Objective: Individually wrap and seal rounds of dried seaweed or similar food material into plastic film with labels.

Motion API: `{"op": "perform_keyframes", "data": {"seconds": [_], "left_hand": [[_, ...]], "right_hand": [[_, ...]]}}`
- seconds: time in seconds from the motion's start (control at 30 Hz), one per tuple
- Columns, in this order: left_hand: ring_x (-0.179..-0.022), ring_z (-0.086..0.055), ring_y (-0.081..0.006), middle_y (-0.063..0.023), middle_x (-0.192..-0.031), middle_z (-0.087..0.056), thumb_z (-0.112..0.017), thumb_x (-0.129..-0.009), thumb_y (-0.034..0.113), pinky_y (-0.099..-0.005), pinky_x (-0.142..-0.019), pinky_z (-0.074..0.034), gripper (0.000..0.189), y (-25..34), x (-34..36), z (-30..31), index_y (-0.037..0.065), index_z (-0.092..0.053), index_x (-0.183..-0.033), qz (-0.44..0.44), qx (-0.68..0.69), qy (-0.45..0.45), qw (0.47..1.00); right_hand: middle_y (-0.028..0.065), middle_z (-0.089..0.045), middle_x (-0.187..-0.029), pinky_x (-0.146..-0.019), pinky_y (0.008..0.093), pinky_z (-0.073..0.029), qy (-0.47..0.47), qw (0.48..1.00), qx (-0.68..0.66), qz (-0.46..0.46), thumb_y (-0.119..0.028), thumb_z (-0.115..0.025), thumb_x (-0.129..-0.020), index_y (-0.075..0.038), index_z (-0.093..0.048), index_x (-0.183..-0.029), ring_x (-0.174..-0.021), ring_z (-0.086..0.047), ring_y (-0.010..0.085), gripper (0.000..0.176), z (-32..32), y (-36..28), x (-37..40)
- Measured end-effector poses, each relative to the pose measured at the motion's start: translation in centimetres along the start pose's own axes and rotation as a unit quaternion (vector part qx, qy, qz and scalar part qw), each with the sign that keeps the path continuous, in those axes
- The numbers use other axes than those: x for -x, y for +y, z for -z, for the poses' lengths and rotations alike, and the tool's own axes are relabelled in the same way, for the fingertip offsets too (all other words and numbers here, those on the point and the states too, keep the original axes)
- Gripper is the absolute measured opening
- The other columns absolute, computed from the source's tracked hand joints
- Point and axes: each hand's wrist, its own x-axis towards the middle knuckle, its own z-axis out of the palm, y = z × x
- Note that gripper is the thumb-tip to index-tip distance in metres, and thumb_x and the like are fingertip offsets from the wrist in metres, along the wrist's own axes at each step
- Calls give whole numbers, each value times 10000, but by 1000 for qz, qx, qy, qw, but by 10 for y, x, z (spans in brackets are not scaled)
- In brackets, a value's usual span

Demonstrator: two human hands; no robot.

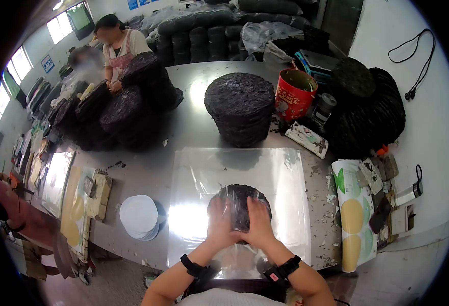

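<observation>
A short black round stack [244, 196], which looks like dried seaweed cakes, sits near the table's front edge under clear plastic film. My left hand [220, 222] lies over its left side, fingers stretched out on the film. On the right side my right hand [257, 224] rests the same way, fingers extended and the thumbs meeting at the near edge. Beneath and around the stack spreads a pile of clear plastic sheets or bags [285, 204]. Just beyond them stands a taller round black stack [239, 109].
White round discs [138, 217] lie left of the sheets. Large black stacks [127, 109] stand back left, where a co-worker [125, 46] is. On the right are a red bucket [294, 94], a jar [325, 108], a white box [307, 138], another black stack [369, 112] and a printed roll [354, 214].
</observation>
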Motion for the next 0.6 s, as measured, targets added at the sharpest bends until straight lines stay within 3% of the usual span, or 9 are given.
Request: {"op": "perform_keyframes", "data": {"seconds": [0.07,0.1,0.2,0.3,0.33,0.37,0.43,0.53,0.6], "left_hand": [[-1431,-381,-379,-284,-1602,-223,-859,-708,292,-523,-1174,-282,1200,-5,1,-7,-46,-98,-1572,-62,226,-35,972],[-1398,-443,-368,-280,-1600,-230,-861,-721,247,-493,-1162,-332,1187,-5,2,-8,-50,-87,-1570,-90,335,-54,936],[-1220,-570,-355,-251,-1457,-432,-854,-728,182,-432,-1017,-466,946,2,12,-6,-57,-353,-1494,83,329,-61,939],[-1300,-455,-406,-258,-1472,-391,-864,-695,268,-513,-1077,-357,952,14,0,16,-36,-405,-1473,31,78,-91,992],[-1324,-417,-422,-261,-1479,-377,-864,-687,294,-538,-1097,-319,968,16,-6,17,-29,-403,-1475,-4,0,-75,997],[-1355,-346,-444,-255,-1430,-399,-858,-669,336,-586,-1165,-182,954,12,-10,12,-17,-431,-1445,-54,-6,5,999],[-1317,-383,-436,-246,-1365,-416,-865,-662,339,-580,-1186,-187,875,20,-18,15,-34,-497,-1363,-50,-26,31,998],[-1311,-392,-435,-238,-1329,-428,-887,-631,357,-589,-1200,-186,892,7,-10,-2,-45,-495,-1324,11,116,0,993],[-1308,-398,-435,-241,-1333,-427,-899,-614,365,-592,-1195,-203,952,-2,-9,-7,-47,-453,-1348,13,97,-54,994]], "right_hand": [[265,-417,-1458,-1097,499,-372,-107,982,-155,-16,-490,-852,-704,-10,-254,-1562,-1333,-417,454,1151,6,-9,4],[262,-432,-1446,-1099,497,-371,-38,994,-98,6,-483,-848,-712,-7,-273,-1552,-1330,-423,449,1123,5,-7,2],[259,-485,-1390,-1094,502,-375,187,975,108,47,-433,-804,-786,9,-379,-1485,-1330,-427,437,929,7,-11,-15],[239,-536,-1315,-1097,497,-369,168,981,90,18,-389,-735,-876,10,-394,-1478,-1295,-463,436,799,-14,1,-12],[231,-551,-1278,-998,449,-467,152,988,-15,-5,-317,-709,-902,-4,-426,-1460,-1214,-543,400,700,-13,-3,-5],[221,-561,-1264,-891,408,-528,145,986,-68,-40,-292,-708,-901,-22,-466,-1434,-1131,-601,366,644,-11,-8,1],[211,-556,-1282,-844,404,-543,94,980,-100,-143,-286,-705,-902,-33,-494,-1408,-1110,-612,356,604,-7,-11,8],[205,-554,-1262,-887,418,-526,165,984,-38,-57,-306,-719,-892,-37,-497,-1404,-1104,-609,353,619,-9,-5,0],[201,-555,-1238,-925,434,-506,216,970,112,19,-318,-728,-881,-44,-515,-1393,-1092,-612,351,618,3,-6,-15]]}}
